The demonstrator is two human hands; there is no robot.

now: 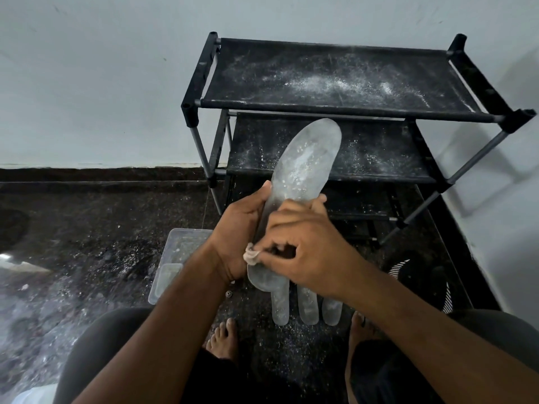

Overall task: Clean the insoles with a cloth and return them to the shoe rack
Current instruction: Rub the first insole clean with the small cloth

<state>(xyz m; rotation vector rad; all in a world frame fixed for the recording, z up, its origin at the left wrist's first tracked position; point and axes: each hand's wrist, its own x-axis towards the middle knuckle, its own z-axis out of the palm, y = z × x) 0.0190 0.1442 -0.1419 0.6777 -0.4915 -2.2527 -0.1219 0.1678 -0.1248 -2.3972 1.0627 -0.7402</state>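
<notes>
Insole (306, 158) was held up between both hands, toe end pointing away from them toward the shoe rack (335, 80), heel end down below the wrists. Left hand (239, 225) wrapped the insole's left edge, fingers curled behind it, thumb up along the edge. Right hand (303, 243) lay over the insole's lower half, fingers curled and pinching a small wad of cloth (252, 256) against it; the cloth poked out at the fingertips, right next to the left palm. White powder specks sat on the insole above the hands.

Three more insoles (307, 307) lay side by side on the floor directly under the hands, heel ends toward the person's bare feet (223, 338). Clear plastic container (178, 252) was on the floor just left of the left forearm. Rack stood beyond the hands against the wall, its black fabric shelves dusted white. Dark shoe (420, 275) with white stripes sat on the floor right of the right forearm. Floor (87, 228) was dark, also powder-speckled.
</notes>
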